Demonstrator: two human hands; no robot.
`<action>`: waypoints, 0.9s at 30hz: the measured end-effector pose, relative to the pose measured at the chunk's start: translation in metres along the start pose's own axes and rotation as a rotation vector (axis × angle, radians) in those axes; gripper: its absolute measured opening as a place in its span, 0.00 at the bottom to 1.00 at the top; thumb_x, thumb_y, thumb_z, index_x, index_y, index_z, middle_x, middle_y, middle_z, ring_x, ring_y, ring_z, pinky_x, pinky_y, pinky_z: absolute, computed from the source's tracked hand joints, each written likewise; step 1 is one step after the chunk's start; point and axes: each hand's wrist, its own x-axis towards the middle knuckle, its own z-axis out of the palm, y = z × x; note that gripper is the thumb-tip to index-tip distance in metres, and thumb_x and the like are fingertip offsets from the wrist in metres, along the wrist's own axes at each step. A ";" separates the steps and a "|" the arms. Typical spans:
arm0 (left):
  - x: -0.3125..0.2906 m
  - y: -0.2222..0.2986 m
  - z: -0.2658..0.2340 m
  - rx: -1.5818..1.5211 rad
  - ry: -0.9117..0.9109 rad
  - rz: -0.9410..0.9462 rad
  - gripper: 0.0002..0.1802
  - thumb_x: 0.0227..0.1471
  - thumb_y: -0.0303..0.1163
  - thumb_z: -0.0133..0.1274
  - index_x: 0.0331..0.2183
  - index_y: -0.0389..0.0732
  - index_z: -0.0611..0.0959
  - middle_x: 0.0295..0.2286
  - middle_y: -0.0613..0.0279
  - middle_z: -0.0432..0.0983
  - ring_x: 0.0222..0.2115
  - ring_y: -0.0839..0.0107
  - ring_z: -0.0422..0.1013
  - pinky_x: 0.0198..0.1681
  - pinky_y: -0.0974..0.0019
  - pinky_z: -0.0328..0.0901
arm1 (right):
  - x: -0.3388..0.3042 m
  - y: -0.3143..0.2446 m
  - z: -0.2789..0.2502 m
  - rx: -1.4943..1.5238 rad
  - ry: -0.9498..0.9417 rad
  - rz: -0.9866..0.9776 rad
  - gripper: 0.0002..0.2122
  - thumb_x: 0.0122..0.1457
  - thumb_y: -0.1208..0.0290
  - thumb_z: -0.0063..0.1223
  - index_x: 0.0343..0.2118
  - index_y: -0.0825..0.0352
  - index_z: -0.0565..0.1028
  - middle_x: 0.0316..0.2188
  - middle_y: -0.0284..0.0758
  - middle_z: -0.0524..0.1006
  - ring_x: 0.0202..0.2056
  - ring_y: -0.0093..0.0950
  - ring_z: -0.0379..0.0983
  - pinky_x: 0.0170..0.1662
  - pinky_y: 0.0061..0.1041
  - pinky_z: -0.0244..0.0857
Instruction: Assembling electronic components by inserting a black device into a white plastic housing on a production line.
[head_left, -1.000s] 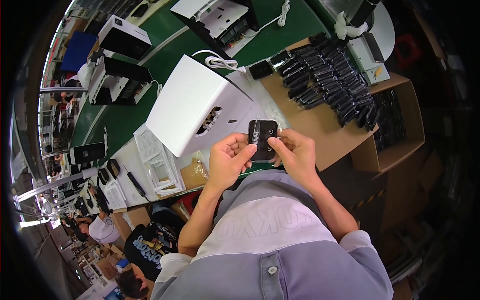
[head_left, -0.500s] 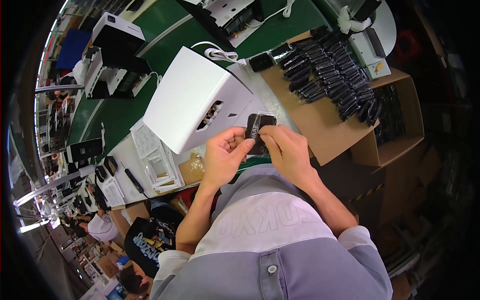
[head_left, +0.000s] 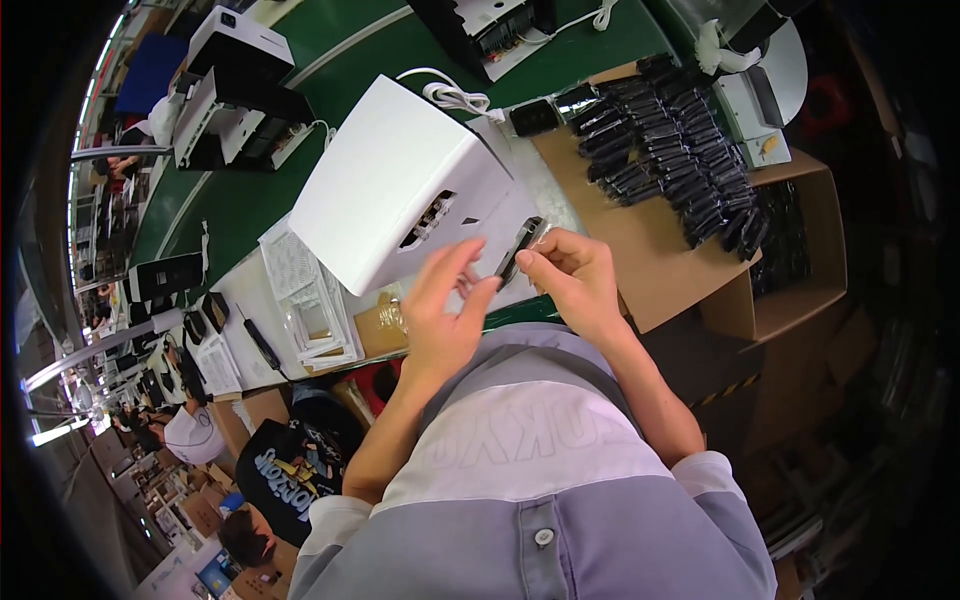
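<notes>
A thin, flat black piece with clear plastic about its upper end is pinched between the thumb and fingers of my right hand, tilted so that its narrow side shows. My left hand is just left of it, fingers apart; whether its thumb tip touches the lower end I cannot tell. Beyond both hands a large white appliance housing lies on the bench, a slot-shaped opening in its near side. Its white coiled cable rests behind it.
Many wrapped black pieces are spread on cardboard at right, beside an open carton. Opened machines stand on the green surface. Papers and white frames and a screwdriver lie at left. Co-workers are farther left.
My left hand has loosened from the black piece and shifted left, its fingers spreading. The piece has turned from its broad face to its narrow side in my right hand.
</notes>
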 end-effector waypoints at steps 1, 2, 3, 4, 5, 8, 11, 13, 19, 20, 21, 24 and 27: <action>-0.006 -0.006 -0.005 0.003 0.002 0.000 0.16 0.49 0.19 0.62 0.43 0.31 0.82 0.36 0.55 0.77 0.26 0.73 0.70 0.32 0.71 0.66 | 0.000 0.000 0.002 0.073 0.011 0.005 0.07 0.61 0.73 0.60 0.28 0.70 0.77 0.23 0.28 0.76 0.24 0.14 0.68 0.27 0.16 0.59; -0.015 -0.013 -0.010 0.013 0.035 0.040 0.16 0.48 0.18 0.63 0.42 0.32 0.82 0.37 0.54 0.77 0.27 0.72 0.71 0.32 0.71 0.66 | -0.003 0.000 0.003 0.151 0.023 0.008 0.07 0.62 0.73 0.60 0.28 0.70 0.76 0.23 0.29 0.76 0.24 0.15 0.68 0.27 0.17 0.60; -0.019 -0.016 -0.012 0.023 0.069 0.079 0.17 0.47 0.18 0.63 0.42 0.33 0.82 0.37 0.54 0.77 0.27 0.72 0.71 0.32 0.71 0.66 | -0.004 0.000 0.001 0.157 0.022 0.006 0.07 0.62 0.73 0.60 0.28 0.70 0.76 0.23 0.29 0.76 0.24 0.15 0.68 0.27 0.17 0.60; -0.020 -0.014 -0.012 0.026 0.072 0.075 0.17 0.47 0.18 0.63 0.42 0.33 0.82 0.37 0.54 0.77 0.27 0.72 0.71 0.32 0.71 0.66 | -0.003 0.001 0.002 0.181 0.018 0.008 0.07 0.62 0.74 0.60 0.28 0.70 0.76 0.24 0.29 0.76 0.24 0.15 0.68 0.28 0.17 0.61; -0.020 -0.010 -0.009 0.047 0.041 0.107 0.16 0.46 0.17 0.64 0.40 0.33 0.83 0.37 0.54 0.77 0.27 0.72 0.71 0.32 0.70 0.66 | -0.003 0.003 0.002 0.205 0.012 0.010 0.07 0.62 0.74 0.60 0.28 0.70 0.76 0.24 0.30 0.76 0.24 0.16 0.68 0.28 0.18 0.62; -0.013 -0.004 -0.004 0.079 -0.019 0.147 0.15 0.44 0.17 0.65 0.37 0.33 0.83 0.35 0.56 0.77 0.27 0.73 0.71 0.32 0.70 0.66 | -0.002 0.006 0.001 0.259 -0.020 0.023 0.07 0.62 0.74 0.59 0.29 0.70 0.76 0.25 0.31 0.76 0.25 0.16 0.68 0.28 0.19 0.63; -0.008 -0.006 -0.008 0.000 -0.113 0.060 0.12 0.43 0.17 0.65 0.34 0.34 0.82 0.33 0.58 0.77 0.27 0.73 0.70 0.31 0.70 0.66 | -0.003 0.009 0.000 0.243 -0.022 0.033 0.07 0.62 0.74 0.59 0.29 0.70 0.77 0.25 0.31 0.76 0.25 0.16 0.69 0.28 0.19 0.63; -0.005 -0.010 -0.013 -0.086 -0.172 -0.040 0.11 0.43 0.18 0.65 0.32 0.34 0.82 0.32 0.58 0.76 0.26 0.72 0.70 0.31 0.70 0.65 | -0.002 0.010 0.000 0.236 -0.022 0.033 0.06 0.62 0.74 0.59 0.29 0.70 0.76 0.24 0.31 0.76 0.24 0.16 0.69 0.28 0.19 0.63; -0.008 -0.002 -0.006 0.045 -0.143 -0.031 0.08 0.44 0.18 0.65 0.28 0.34 0.80 0.27 0.57 0.76 0.23 0.66 0.70 0.27 0.67 0.65 | -0.004 0.008 0.007 0.268 0.018 0.037 0.08 0.64 0.73 0.57 0.28 0.69 0.75 0.24 0.30 0.75 0.23 0.16 0.68 0.27 0.18 0.61; -0.012 -0.003 0.000 0.162 -0.085 0.208 0.09 0.43 0.19 0.65 0.28 0.33 0.81 0.26 0.56 0.76 0.23 0.64 0.71 0.28 0.65 0.66 | -0.005 0.005 0.011 0.278 0.045 0.058 0.09 0.64 0.72 0.56 0.27 0.68 0.74 0.24 0.30 0.75 0.23 0.16 0.67 0.26 0.18 0.60; -0.017 -0.006 0.004 0.280 -0.026 0.449 0.09 0.43 0.19 0.66 0.29 0.33 0.81 0.25 0.56 0.76 0.24 0.62 0.72 0.28 0.64 0.68 | -0.005 0.006 0.015 0.280 0.041 0.054 0.09 0.64 0.72 0.56 0.27 0.68 0.74 0.24 0.30 0.75 0.23 0.16 0.67 0.26 0.18 0.60; -0.030 -0.010 -0.001 0.252 -0.161 0.416 0.10 0.42 0.19 0.66 0.31 0.33 0.83 0.27 0.55 0.78 0.26 0.58 0.75 0.30 0.62 0.70 | 0.001 0.012 0.022 0.320 0.099 0.026 0.10 0.66 0.71 0.53 0.27 0.66 0.73 0.23 0.28 0.73 0.24 0.15 0.67 0.27 0.17 0.58; -0.012 0.006 -0.054 0.358 -0.119 0.444 0.12 0.41 0.19 0.66 0.33 0.34 0.84 0.31 0.52 0.80 0.29 0.56 0.77 0.34 0.59 0.73 | 0.008 0.023 0.011 0.128 0.059 -0.026 0.10 0.66 0.71 0.52 0.27 0.66 0.71 0.22 0.25 0.70 0.26 0.14 0.64 0.30 0.17 0.57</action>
